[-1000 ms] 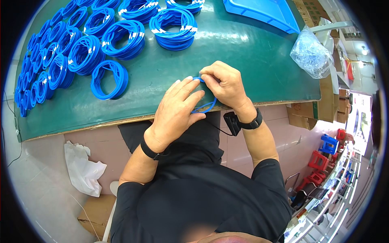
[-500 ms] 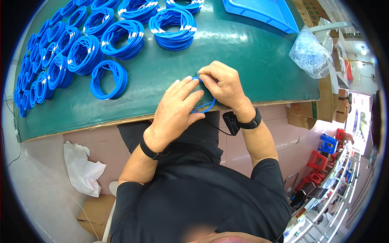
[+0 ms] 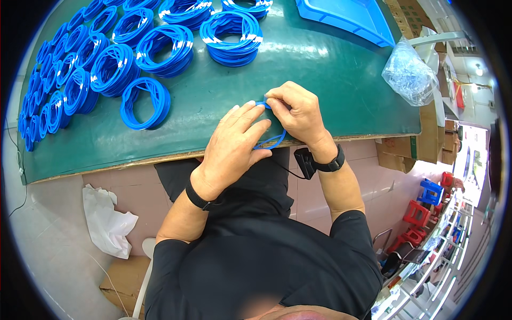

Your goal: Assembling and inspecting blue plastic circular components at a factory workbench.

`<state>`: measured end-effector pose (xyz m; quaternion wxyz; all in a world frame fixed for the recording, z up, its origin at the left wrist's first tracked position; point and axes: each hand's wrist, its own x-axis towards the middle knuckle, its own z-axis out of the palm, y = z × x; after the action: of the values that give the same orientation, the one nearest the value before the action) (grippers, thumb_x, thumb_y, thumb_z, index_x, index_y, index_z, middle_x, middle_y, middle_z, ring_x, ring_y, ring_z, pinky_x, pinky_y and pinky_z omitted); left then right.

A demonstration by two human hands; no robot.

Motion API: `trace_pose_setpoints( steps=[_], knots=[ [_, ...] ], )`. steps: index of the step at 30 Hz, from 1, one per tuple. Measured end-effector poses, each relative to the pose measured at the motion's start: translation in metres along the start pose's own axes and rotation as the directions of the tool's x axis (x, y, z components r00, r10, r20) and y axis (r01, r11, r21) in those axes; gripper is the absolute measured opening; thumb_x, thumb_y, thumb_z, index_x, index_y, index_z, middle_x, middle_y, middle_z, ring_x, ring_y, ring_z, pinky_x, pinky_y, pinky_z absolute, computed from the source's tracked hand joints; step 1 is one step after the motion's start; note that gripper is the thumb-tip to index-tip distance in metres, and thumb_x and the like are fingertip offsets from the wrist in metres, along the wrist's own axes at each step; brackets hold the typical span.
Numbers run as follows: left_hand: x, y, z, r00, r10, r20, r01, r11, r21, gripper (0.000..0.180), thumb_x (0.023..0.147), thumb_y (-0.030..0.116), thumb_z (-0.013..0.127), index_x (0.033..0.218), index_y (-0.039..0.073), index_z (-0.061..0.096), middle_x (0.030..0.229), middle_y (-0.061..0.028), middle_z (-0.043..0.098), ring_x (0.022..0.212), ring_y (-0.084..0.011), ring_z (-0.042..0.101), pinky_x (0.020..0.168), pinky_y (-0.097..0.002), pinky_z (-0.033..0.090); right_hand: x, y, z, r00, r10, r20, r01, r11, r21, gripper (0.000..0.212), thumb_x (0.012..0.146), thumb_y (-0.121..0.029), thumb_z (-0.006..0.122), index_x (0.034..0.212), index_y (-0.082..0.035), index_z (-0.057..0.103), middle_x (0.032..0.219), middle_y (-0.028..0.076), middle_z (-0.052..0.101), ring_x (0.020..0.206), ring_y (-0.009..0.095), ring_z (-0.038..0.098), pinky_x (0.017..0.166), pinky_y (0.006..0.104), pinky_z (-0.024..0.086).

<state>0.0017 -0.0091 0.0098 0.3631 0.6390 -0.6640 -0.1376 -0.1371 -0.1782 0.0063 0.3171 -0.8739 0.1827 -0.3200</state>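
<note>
A small loop of blue cable (image 3: 278,140) lies at the near edge of the green table, mostly covered by my hands. My left hand (image 3: 232,145) rests over the loop's left side, its fingers laid along it and its thumb by the lower strand. With thumb and bent index finger, my right hand (image 3: 296,113) pinches the cable at the top of the loop, right by the left fingertips. To the left sits a single blue cable coil (image 3: 164,106), apart from the other coils. A thicker stack of coils (image 3: 234,56) stands beyond my hands.
Rows of blue coils (image 3: 112,72) fill the far left of the green table (image 3: 325,80). At the far right are a blue tray (image 3: 349,24) and a clear plastic bag (image 3: 408,74). Cardboard boxes (image 3: 397,152) stand past the table's right end.
Both hands keep nearly the same pose around the loop, with a very slight shift of the right hand. The whole view has moved a little.
</note>
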Motion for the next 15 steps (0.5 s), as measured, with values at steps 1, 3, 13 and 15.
trace_pose_setpoints(
  steps=[1, 3, 13, 15],
  knots=[
    [-0.0001, -0.0003, 0.0003, 1.0, 0.001, 0.0, -0.001, 1.0, -0.002, 0.066, 0.069, 0.024, 0.096, 0.128, 0.007, 0.072, 0.148, -0.0155, 0.065, 0.144, -0.0398, 0.056, 0.119, -0.0555, 0.046, 0.0001, -0.0005, -0.0004, 1.0, 0.002, -0.003, -0.002, 1.0, 0.002, 0.01, 0.088, 0.004, 0.078, 0.097, -0.001, 0.079, 0.083, 0.008, 0.071, 0.065, 0.017, 0.063, 0.059, 0.0302, 0.05],
    [0.0002, 0.001, -0.0009, 1.0, -0.002, -0.001, 0.002, 1.0, -0.003, 0.066, 0.069, 0.024, 0.096, 0.128, 0.007, 0.072, 0.148, -0.0155, 0.065, 0.144, -0.0398, 0.056, 0.119, -0.0554, 0.046, 0.0003, -0.002, -0.0017, 1.0, 0.008, -0.006, -0.008, 1.0, 0.002, 0.01, 0.088, 0.004, 0.078, 0.097, -0.001, 0.079, 0.083, 0.008, 0.071, 0.065, 0.017, 0.064, 0.059, 0.0301, 0.05],
    [0.0002, 0.0, -0.0002, 1.0, 0.002, 0.0, -0.002, 1.0, -0.005, 0.066, 0.069, 0.022, 0.096, 0.128, 0.007, 0.071, 0.149, -0.0158, 0.064, 0.144, -0.0396, 0.056, 0.119, -0.0551, 0.045, 0.0016, -0.0053, -0.0003, 1.0, 0.015, -0.002, -0.015, 1.0, -0.013, 0.008, 0.087, 0.002, 0.077, 0.093, -0.003, 0.077, 0.082, 0.011, 0.071, 0.068, 0.028, 0.069, 0.061, 0.0379, 0.054],
    [0.0004, 0.0004, -0.0005, 1.0, 0.001, 0.001, -0.001, 1.0, -0.007, 0.066, 0.069, 0.022, 0.096, 0.128, 0.007, 0.071, 0.149, -0.0157, 0.064, 0.144, -0.0395, 0.056, 0.119, -0.0549, 0.045, 0.0013, -0.0049, -0.0014, 1.0, 0.018, -0.007, -0.018, 1.0, -0.006, 0.009, 0.086, 0.002, 0.077, 0.093, -0.003, 0.077, 0.082, 0.011, 0.071, 0.068, 0.028, 0.069, 0.061, 0.0378, 0.055]
  ],
)
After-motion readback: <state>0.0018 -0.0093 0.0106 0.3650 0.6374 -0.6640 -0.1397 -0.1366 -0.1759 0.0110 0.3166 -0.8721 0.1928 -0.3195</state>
